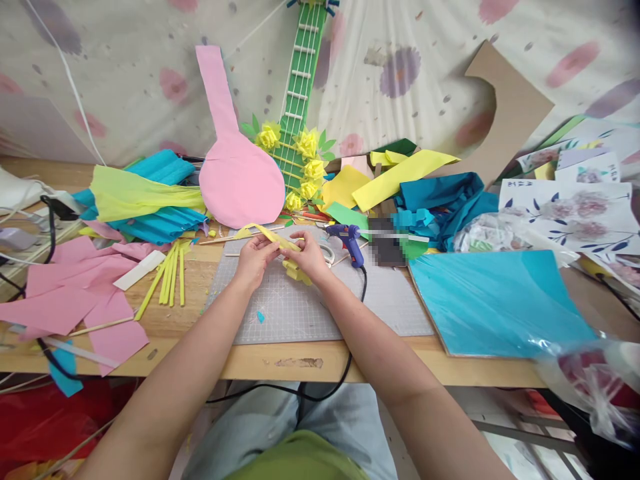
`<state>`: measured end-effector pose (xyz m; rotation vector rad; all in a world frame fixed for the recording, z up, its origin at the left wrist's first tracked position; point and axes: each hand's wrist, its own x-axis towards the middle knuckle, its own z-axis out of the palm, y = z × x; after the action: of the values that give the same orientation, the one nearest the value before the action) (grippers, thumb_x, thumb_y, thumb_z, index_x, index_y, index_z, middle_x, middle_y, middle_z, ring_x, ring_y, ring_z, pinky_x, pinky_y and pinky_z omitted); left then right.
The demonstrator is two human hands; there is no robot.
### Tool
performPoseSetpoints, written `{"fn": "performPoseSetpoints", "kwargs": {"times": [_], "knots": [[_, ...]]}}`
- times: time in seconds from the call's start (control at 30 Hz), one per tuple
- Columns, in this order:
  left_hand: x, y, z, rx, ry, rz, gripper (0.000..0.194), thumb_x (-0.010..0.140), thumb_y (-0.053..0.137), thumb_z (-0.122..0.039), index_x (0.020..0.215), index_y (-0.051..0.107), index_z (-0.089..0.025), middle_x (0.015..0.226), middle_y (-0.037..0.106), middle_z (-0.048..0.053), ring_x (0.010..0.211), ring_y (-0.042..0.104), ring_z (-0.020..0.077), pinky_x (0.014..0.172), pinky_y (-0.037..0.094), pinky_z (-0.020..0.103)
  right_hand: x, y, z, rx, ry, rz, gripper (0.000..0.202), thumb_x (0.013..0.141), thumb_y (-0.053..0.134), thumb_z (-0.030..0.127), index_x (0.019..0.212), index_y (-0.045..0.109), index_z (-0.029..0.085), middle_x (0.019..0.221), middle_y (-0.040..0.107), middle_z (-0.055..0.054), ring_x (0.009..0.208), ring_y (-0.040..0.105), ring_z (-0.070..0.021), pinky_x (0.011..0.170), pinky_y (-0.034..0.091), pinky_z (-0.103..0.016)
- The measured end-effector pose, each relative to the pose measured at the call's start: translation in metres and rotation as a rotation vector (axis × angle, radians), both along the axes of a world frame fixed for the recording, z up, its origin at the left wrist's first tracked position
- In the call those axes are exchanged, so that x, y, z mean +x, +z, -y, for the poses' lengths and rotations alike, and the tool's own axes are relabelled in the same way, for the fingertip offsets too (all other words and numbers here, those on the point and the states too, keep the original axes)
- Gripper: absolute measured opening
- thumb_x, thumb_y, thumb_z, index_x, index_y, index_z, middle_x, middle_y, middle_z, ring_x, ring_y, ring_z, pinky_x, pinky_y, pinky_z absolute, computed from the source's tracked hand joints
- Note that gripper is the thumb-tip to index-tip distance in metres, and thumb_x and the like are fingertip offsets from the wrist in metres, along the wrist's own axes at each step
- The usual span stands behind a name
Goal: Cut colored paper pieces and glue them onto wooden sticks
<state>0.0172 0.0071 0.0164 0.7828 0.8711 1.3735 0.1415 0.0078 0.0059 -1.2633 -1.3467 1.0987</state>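
A thin yellow paper strip (271, 234) is held above the grey cutting mat (295, 320). My left hand (255, 259) pinches it from the left, and my right hand (309, 255) pinches it close by on the right. Just below the fingers is a yellow paper piece (296, 271), partly hidden; whether it joins the strip I cannot make out. To the right of my right hand lies a blue glue gun (351, 244), beside a roll of tape (327, 254).
Behind the mat stand a pink banjo-shaped cutout (243, 180) and a green instrument neck (299, 87) with yellow flowers. Pink paper (65, 293) and yellow strips (173, 273) lie left, a blue sheet (500, 300) right. The glue gun's black cord (345, 367) hangs over the front edge.
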Motion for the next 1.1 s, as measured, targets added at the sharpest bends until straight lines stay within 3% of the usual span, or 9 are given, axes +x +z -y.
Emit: {"fn": "performPoseSetpoints", "kwargs": {"times": [0.27, 0.6, 1.1], "knots": [[-0.003, 0.003, -0.001, -0.011, 0.029, -0.015, 0.022, 0.054, 0.066, -0.008, 0.073, 0.057, -0.012, 0.073, 0.065, 0.003, 0.075, 0.063, 0.0151, 0.077, 0.049, 0.03, 0.0, -0.002, -0.001, -0.03, 0.124, -0.139, 0.031, 0.061, 0.064, 0.026, 0.085, 0.045, 0.022, 0.063, 0.058, 0.006, 0.059, 0.061, -0.0128, 0.053, 0.046, -0.024], [-0.003, 0.003, -0.001, -0.025, 0.064, 0.011, 0.022, 0.055, 0.065, -0.007, 0.073, 0.055, -0.013, 0.071, 0.065, 0.002, 0.072, 0.064, 0.014, 0.078, 0.05, 0.032, -0.002, -0.006, 0.0, 0.116, 0.025, 0.089, 0.022, 0.068, 0.058, 0.026, 0.086, 0.047, 0.024, 0.068, 0.059, 0.004, 0.062, 0.059, -0.0126, 0.057, 0.044, -0.025], [-0.004, 0.004, -0.002, -0.053, 0.123, 0.041, 0.023, 0.057, 0.068, -0.008, 0.073, 0.052, -0.013, 0.069, 0.065, 0.002, 0.068, 0.063, 0.0118, 0.075, 0.05, 0.03, -0.004, 0.009, 0.012, 0.265, -0.045, 0.336, 0.021, 0.072, 0.053, 0.025, 0.092, 0.051, 0.027, 0.073, 0.063, 0.002, 0.068, 0.059, -0.0171, 0.07, 0.041, -0.03]]}}
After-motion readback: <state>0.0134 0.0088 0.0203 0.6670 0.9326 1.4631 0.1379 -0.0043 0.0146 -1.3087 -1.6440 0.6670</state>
